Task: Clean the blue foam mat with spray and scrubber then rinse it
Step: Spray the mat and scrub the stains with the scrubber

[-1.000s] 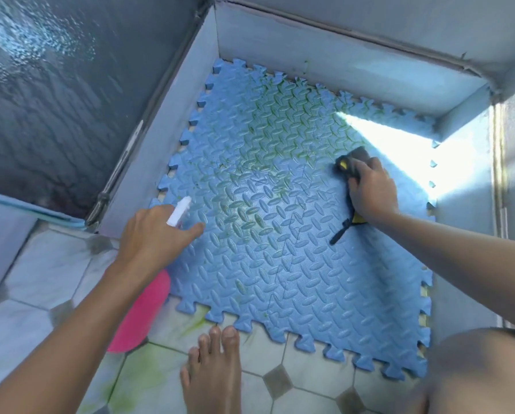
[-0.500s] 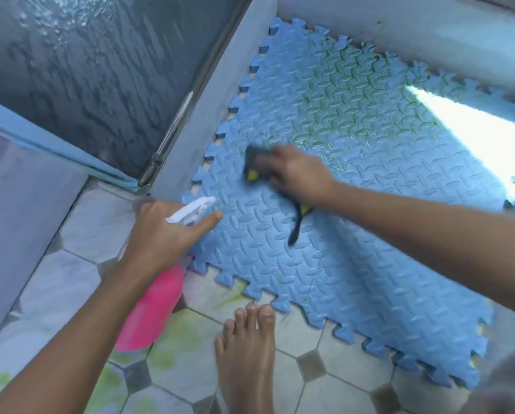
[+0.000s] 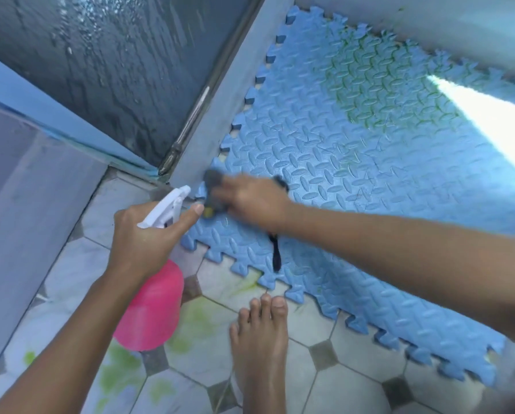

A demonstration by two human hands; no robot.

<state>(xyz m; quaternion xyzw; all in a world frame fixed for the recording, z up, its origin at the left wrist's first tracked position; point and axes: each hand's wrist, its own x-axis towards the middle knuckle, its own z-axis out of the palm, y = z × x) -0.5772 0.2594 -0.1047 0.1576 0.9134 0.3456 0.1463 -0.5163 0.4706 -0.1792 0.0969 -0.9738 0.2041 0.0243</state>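
The blue foam mat (image 3: 354, 150), with a raised diamond pattern and puzzle-tooth edges, lies on the tiled floor in a walled corner. Green stains show on its far part. My right hand (image 3: 250, 201) presses a dark scrubber (image 3: 213, 179) with a yellow edge onto the mat's near left corner; a black strap hangs from it. My left hand (image 3: 142, 234) grips a pink spray bottle (image 3: 151, 312) with a white trigger head, held over the floor just left of that corner, nozzle pointing toward the wall.
A bare foot (image 3: 262, 348) stands on the grey-white tiles (image 3: 333, 392) just before the mat's front edge. Green smears mark the tiles near the bottle. A wet glass door (image 3: 116, 70) with a metal frame rises at left. A sunlit patch crosses the mat's far right.
My right hand has swept the scrubber from the mat's right side across to its near left corner. The left hand kept the spray bottle beside the mat. The view shifted left and down.
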